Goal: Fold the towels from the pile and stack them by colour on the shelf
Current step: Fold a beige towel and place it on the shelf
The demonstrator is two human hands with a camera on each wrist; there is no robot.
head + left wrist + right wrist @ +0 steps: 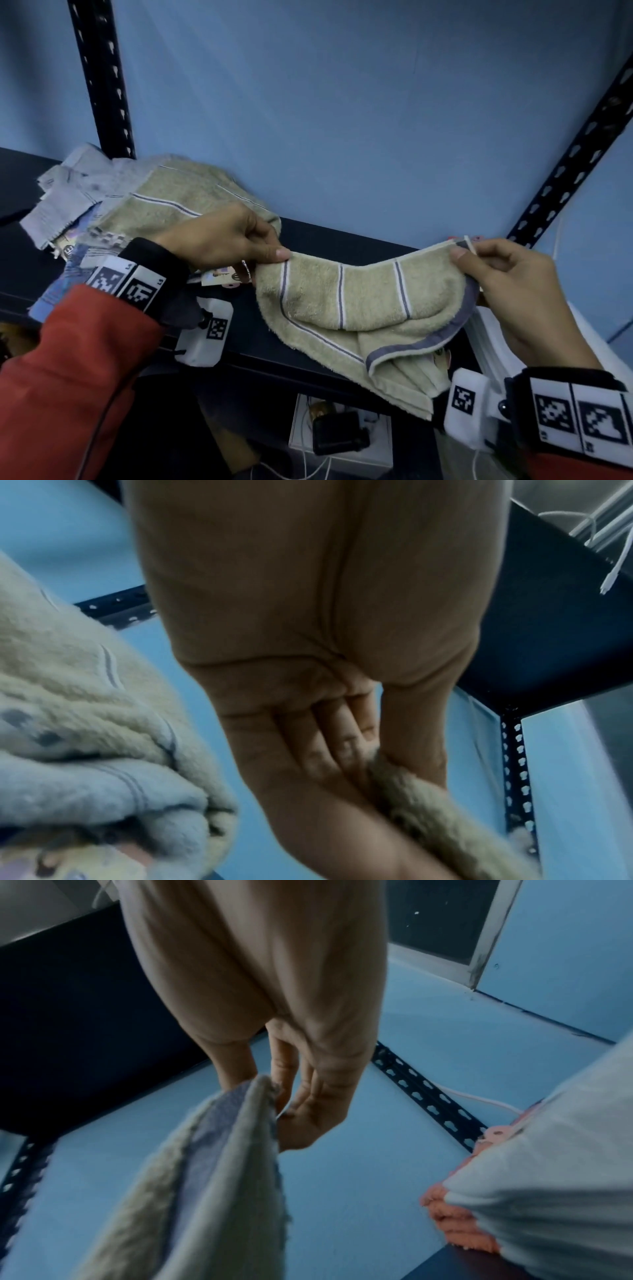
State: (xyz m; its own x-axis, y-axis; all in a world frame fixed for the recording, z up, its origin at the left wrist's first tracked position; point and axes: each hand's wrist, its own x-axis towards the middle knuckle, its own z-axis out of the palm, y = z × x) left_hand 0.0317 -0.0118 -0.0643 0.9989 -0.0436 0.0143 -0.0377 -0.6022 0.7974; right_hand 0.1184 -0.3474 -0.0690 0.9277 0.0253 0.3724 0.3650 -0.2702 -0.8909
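Dark metal forms the shelf board [342, 240], which is carried by black perforated uprights [102, 85] at far left and far right and backed by a plain blue wall [342, 102]. At the far left of the board a loose pile of towels [102, 202] is seen, grey-blue cloth lying beside and partly under a beige striped one. At the right edge a folded white towel [486, 339] is stacked, with pink terry cloth [455, 1223] shown beneath it in the right wrist view. Below the board, a white box holding a black object [339, 435] and white cables is visible. A beige terry towel with thin blue-and-white stripes and a grey-blue border band [359, 301] is held in the air over the near edge of the shelf. Its long axis runs left to right between the hands, the upper edge is stretched almost taut, and the doubled lower part sags toward the viewer, with one corner hanging down at the near right. The left end of the upper edge is pinched by the left hand [226, 240] between thumb and curled fingers. The right end, at the border band, is pinched by the right hand [513, 284] in the same manner. Both wrists carry black-and-white marker bands over red sleeves.
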